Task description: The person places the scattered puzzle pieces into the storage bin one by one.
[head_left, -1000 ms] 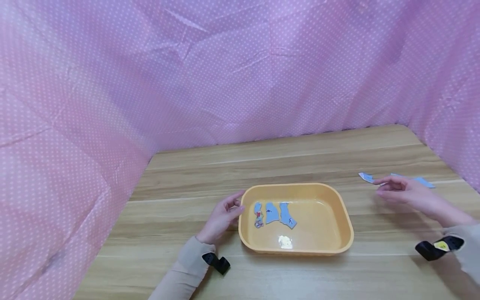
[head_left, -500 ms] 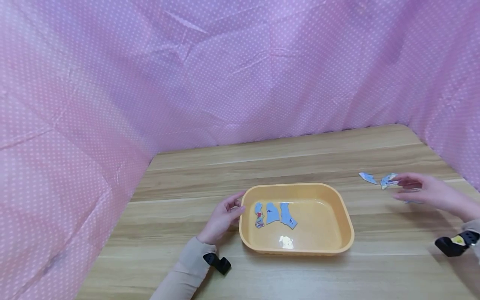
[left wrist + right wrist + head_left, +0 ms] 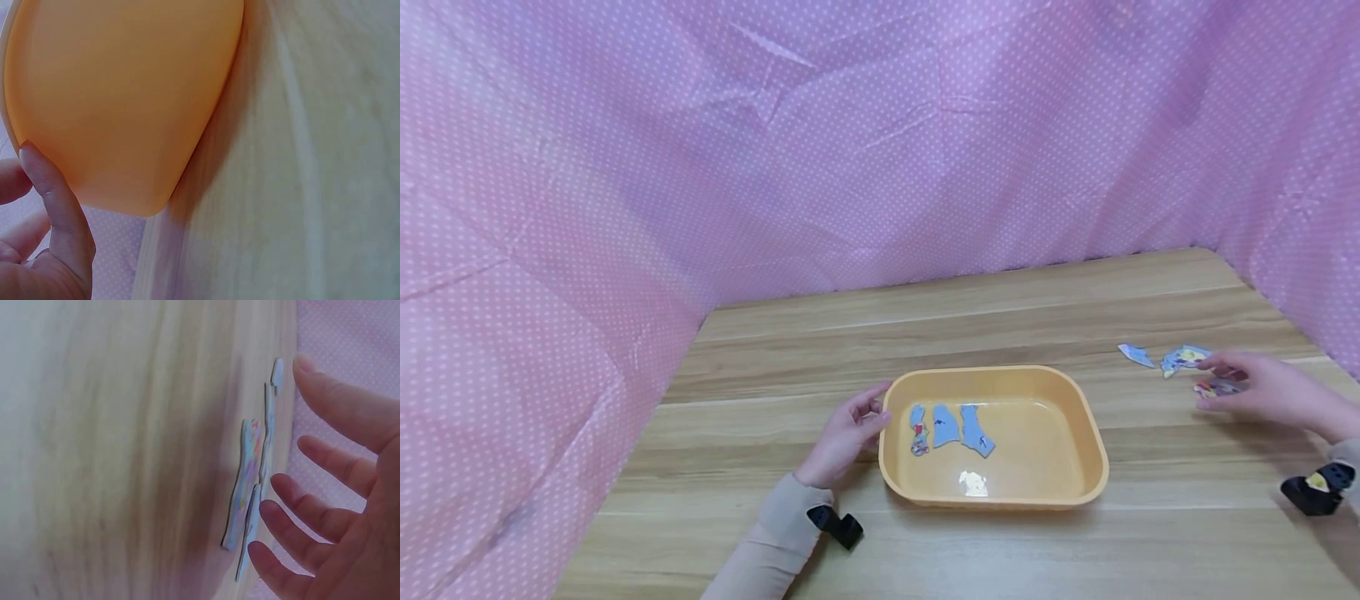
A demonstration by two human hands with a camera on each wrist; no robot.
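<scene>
At the left end of the yellow tray [image 3: 1045, 467], my left hand [image 3: 844, 437] grips the rim. In the left wrist view, the thumb and a finger meet at the tray's edge [image 3: 125, 112]. My right hand [image 3: 1273, 392] hovers over a colourful puzzle piece [image 3: 1213, 388], partly covering it. The right wrist view shows this hand [image 3: 337, 506] with fingers spread, apart from the colourful piece [image 3: 242, 481]. Just left of the hand lie a blue and yellow puzzle piece [image 3: 1182, 360] and a slim blue piece [image 3: 1136, 356].
Inside the tray sit a narrow patterned piece [image 3: 919, 432], a blue piece [image 3: 945, 427] and a longer blue piece [image 3: 976, 431]. A wooden table [image 3: 760, 375] carries everything. Pink dotted cloth [image 3: 850, 167] hangs behind and at the sides.
My right hand has moved right, away from the slim blue piece, uncovering the blue and yellow piece and part of the colourful one. The left hand stays on the tray.
</scene>
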